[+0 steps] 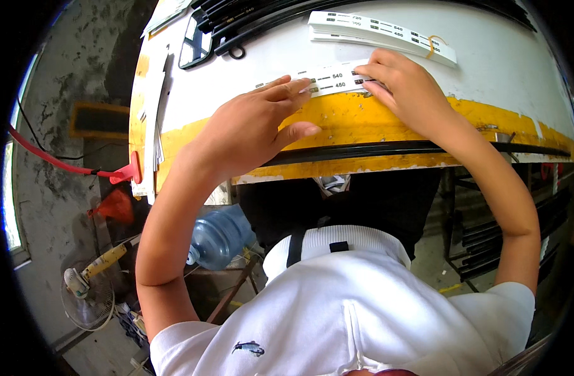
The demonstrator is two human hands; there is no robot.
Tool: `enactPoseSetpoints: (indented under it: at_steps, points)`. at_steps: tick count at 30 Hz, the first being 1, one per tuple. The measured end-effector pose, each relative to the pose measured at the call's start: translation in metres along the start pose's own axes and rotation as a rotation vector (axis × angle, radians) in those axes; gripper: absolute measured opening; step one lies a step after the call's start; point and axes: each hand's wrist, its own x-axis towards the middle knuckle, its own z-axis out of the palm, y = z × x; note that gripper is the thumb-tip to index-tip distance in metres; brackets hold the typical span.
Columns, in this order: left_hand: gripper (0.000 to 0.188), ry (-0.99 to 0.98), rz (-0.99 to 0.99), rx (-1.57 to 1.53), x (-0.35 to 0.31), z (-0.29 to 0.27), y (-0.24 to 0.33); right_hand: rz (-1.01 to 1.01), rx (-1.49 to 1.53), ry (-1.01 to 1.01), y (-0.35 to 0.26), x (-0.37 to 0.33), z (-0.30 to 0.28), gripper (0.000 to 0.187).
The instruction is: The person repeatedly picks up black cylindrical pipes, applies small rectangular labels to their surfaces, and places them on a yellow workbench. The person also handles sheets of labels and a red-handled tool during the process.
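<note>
A white paper strip (334,82) with printed black marks lies on the worktable near its yellow front band. My left hand (252,122) rests over its left part, fingers stretched out flat and thumb apart. At the strip's right end, my right hand (403,81) pinches it between thumb and fingers. Beyond my hands sits a stack of similar strips (352,26), with a tan rubber band (431,47) around its right end. A long black rod (368,150) runs along the front edge, below both hands.
A phone (196,41), a small black ring (236,52) and several black tubes (243,20) lie at the table's back left. A red hose (61,164) reaches the left edge. Below stand a blue water jug (218,239) and a fan (86,294).
</note>
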Motion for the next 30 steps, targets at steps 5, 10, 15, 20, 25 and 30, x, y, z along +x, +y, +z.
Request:
enactPoseSetpoints:
  at_steps: [5, 10, 15, 20, 25, 30]
  points:
    - [0.063, 0.06, -0.021, -0.062, -0.002, 0.008, 0.0, 0.032, 0.021, -0.004, -0.007, 0.014, 0.011, 0.024]
    - [0.064, 0.051, -0.012, -0.088, -0.002, 0.006, 0.005, 0.079, 0.042, 0.014, -0.012, 0.016, 0.014, 0.022]
    - [0.065, 0.049, -0.004, -0.103, -0.001, 0.004, 0.003, 0.178, 0.125, -0.014, -0.016, 0.02, 0.013, 0.018]
    - [0.067, 0.045, 0.0, -0.115, 0.0, 0.003, 0.004, 0.225, 0.262, -0.005, -0.016, 0.018, 0.012, 0.017]
    - [0.068, 0.057, 0.001, -0.122, -0.001, 0.004, 0.003, 0.274, 0.261, 0.042, -0.015, 0.026, 0.011, 0.015]
    - [0.067, 0.073, 0.006, -0.11, -0.003, 0.008, 0.003, 0.202, 0.152, 0.01, -0.006, 0.033, 0.016, 0.015]
